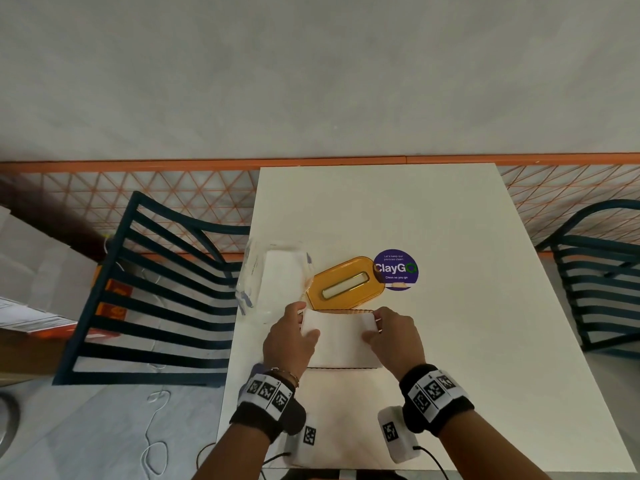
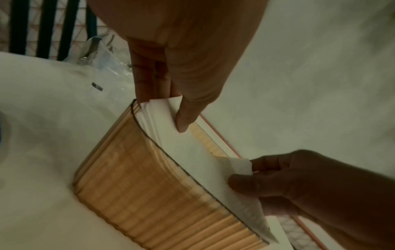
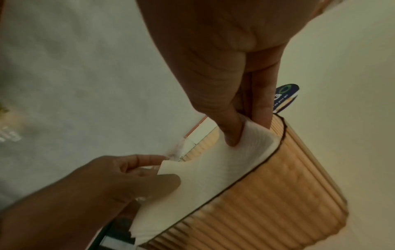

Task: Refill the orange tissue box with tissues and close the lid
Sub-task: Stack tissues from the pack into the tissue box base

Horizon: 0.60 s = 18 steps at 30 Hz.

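- Head view: the left hand [image 1: 289, 336] and the right hand [image 1: 394, 336] each pinch one end of a white stack of tissues [image 1: 339, 337], thumb on top and fingers curled round the end. The stack sits in the open top of the orange tissue box [image 1: 341, 310], of which only the far rim shows here.
- Head view only: the box stands near the front middle of the white table [image 1: 450, 341]. Its orange lid [image 1: 346, 280], with a slot in the middle, lies off the box just behind it, touching a round purple sticker [image 1: 398, 270]. A clear plastic wrapper [image 1: 270, 278] with more white tissues lies to the left of the lid. Dark slatted chairs [image 1: 156, 289] stand at either side of the table.
- Left wrist view: shows what the head view hides, namely the ribbed, translucent orange wall of the box [image 2: 149, 194] and the tissue stack [image 2: 192, 160] partly sunk inside, its edges above the rim.
- Right wrist view: shows the opposite ribbed wall [image 3: 278, 194]; the right thumb presses on the tissues [image 3: 213, 169] at the box's end, and part of the sticker [image 3: 285, 96] shows beyond the fingers.
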Tool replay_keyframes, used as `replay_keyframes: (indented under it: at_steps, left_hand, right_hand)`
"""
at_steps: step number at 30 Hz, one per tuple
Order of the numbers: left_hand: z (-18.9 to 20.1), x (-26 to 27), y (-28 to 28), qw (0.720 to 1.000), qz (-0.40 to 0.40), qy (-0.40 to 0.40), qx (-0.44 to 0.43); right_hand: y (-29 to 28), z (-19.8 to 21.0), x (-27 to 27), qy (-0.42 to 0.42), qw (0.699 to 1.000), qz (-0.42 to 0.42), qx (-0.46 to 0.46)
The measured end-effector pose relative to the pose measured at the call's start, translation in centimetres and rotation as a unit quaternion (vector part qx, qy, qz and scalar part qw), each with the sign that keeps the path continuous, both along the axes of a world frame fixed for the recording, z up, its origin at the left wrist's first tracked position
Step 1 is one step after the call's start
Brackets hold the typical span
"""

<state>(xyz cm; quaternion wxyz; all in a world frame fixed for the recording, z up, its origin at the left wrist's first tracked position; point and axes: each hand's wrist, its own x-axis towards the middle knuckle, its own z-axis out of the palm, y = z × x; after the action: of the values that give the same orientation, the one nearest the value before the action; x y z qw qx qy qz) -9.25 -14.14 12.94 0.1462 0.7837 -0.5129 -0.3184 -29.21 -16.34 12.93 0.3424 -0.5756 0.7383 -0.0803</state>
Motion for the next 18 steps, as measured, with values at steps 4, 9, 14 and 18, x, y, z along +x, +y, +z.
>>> replay_keyframes:
  at_steps: [4, 9, 14, 18]
  left_hand:
    - [0.3, 0.1, 0.7, 0.995, -0.062, -0.065, -0.053]
    - [-0.4, 0.9, 1.2, 0.973, -0.211, -0.085, -0.041]
    - [-0.5, 0.5, 0.1, 0.952, -0.282, -0.116, 0.004]
    - [-0.5, 0.1, -0.8, 0.941, -0.303, -0.148, 0.016]
  right_hand:
    - [0.4, 0.3, 0.0, 0.065, 0.993, 0.060, -0.081]
    - [0.8, 0.9, -0.7, 0.110, 0.963, 0.224, -0.104]
    - [0.7, 0.4, -0.6, 0.165, 0.931, 0.321, -0.052]
    - [0.7, -0.1, -0.2, 0.177, 0.931, 0.317, -0.043]
